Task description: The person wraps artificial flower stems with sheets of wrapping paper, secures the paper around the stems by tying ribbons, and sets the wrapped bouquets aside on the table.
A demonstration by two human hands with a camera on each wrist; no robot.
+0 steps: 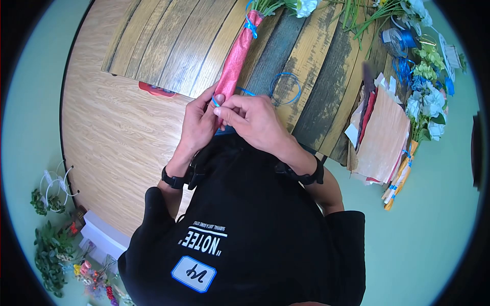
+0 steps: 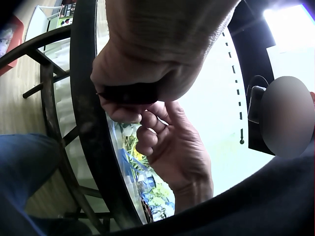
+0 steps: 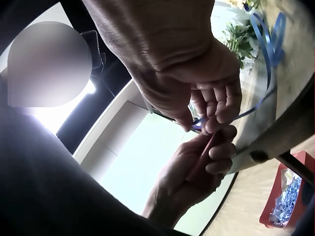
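Observation:
A long pink wrapped bundle (image 1: 234,64) lies over the table's near edge, its upper end tied with a blue bow (image 1: 250,26) below green stems. The left hand (image 1: 198,121) grips its lower end, fingers curled round it. Close against it, the right hand (image 1: 259,122) pinches blue ribbon (image 1: 215,102) at the left thumb. In the right wrist view the left hand (image 3: 192,172) holds the pink wrap and the right hand (image 3: 197,73) is above it, with ribbon (image 3: 251,111) trailing off. The left wrist view shows both hands meeting; the ribbon there is hidden.
A loop of blue ribbon (image 1: 286,88) lies on the wooden table (image 1: 178,43). Stacked wrapping paper (image 1: 380,137), a ribbon spool (image 1: 395,42) and blue-white flowers (image 1: 433,102) are at the right. A red bin (image 3: 288,194) stands on the floor below the table.

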